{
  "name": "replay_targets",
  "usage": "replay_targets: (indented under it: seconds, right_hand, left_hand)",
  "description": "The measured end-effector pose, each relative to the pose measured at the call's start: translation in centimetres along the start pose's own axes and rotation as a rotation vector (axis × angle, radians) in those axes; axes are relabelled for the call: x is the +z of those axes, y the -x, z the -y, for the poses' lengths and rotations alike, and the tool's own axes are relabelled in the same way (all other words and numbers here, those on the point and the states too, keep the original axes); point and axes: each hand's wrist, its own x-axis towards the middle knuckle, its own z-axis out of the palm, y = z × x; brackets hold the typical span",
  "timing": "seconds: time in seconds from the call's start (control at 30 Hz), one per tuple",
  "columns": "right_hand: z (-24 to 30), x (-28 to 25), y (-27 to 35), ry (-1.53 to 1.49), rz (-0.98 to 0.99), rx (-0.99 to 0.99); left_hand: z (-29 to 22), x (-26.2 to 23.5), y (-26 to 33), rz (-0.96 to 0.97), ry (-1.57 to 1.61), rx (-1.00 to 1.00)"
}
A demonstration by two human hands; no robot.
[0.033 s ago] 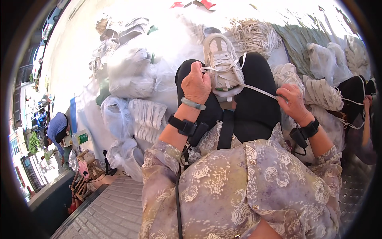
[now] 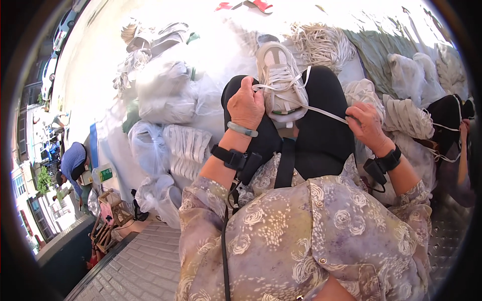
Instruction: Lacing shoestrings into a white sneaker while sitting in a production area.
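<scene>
A pale beige and white sneaker (image 2: 275, 55) rests between my knees, its toe pointing away from me. White laces cross its tongue, and one loop stands out at its right side. My left hand (image 2: 246, 104), closed, grips a shoelace at the shoe's left edge. Another stretch of shoelace (image 2: 326, 114) runs taut from the shoe over my right thigh to my right hand (image 2: 367, 125), whose fingers pinch its end. A bangle and a black strap circle my left wrist; a black strap with a small box is on my right.
Clear plastic bags (image 2: 165, 93) of pale shoe parts lie to the left. A heap of white laces (image 2: 324, 47) sits beyond my right knee, with bundled pale pieces (image 2: 409, 118) at right. Another person's arm (image 2: 464, 150) shows at far right; a bending person (image 2: 74, 163) is far left.
Both hands have shifted very slightly to the left, still holding the laces. The sneaker stays in place.
</scene>
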Motion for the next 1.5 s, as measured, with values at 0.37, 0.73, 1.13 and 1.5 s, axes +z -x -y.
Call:
replay_targets:
  seconds: [0.37, 0.73, 1.13, 1.5]
  right_hand:
    - [2.8, 5.3, -5.5, -0.055, -0.030, -0.076]
    - [2.7, 5.3, -5.2, -0.119, 0.029, -0.049]
    - [1.9, 2.1, -3.7, -0.235, 0.127, 0.033]
    - [4.4, 7.8, -9.0, -0.050, -0.033, 0.086]
  left_hand:
    - [-0.7, -1.3, -1.2, 0.279, 0.787, -0.531]
    - [0.2, -1.4, -2.9, 0.533, 0.921, -0.601]
    - [0.9, 0.9, -2.1, 0.401, 0.365, -0.238]
    - [-3.6, 2.7, -0.2, -0.015, -0.194, 0.439]
